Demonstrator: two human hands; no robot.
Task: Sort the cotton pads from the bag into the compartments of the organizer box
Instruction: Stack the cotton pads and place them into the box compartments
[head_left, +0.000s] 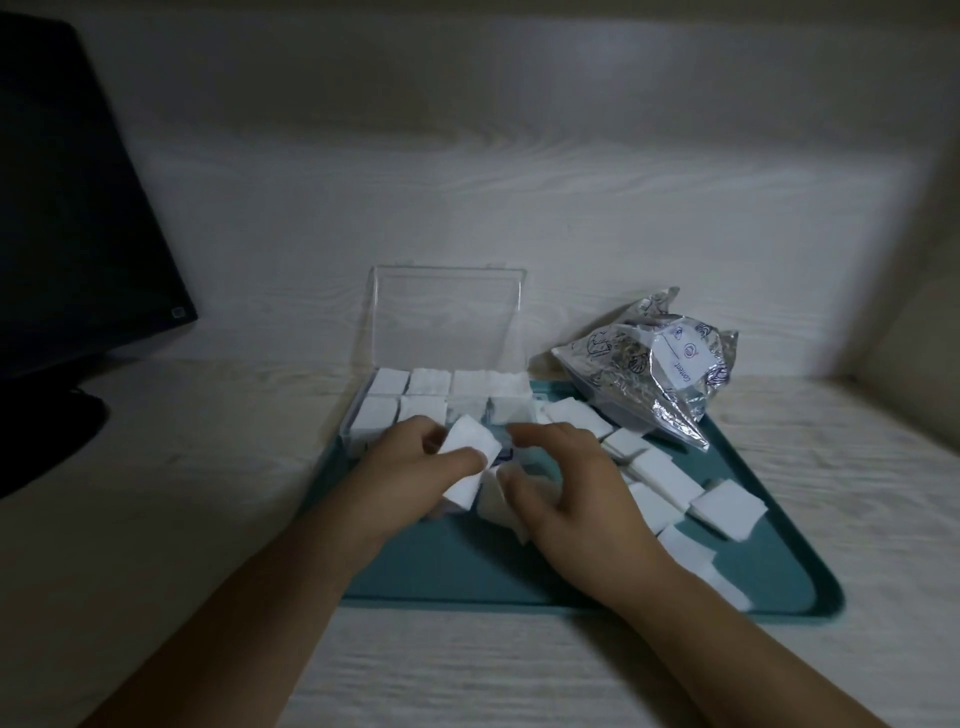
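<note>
On the teal tray, beside a dark monitor, square white cotton pads were scattered between a crinkled bag and the clear organizer box, while one soft pad was pinched by the left hand and the right hand was loosely curled above the box's near compartments.

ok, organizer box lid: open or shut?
Open. The clear lid stands upright behind the organizer box, leaving the pad-filled rear compartments exposed.

Pale wood-grain desk (dim); dark monitor
</note>
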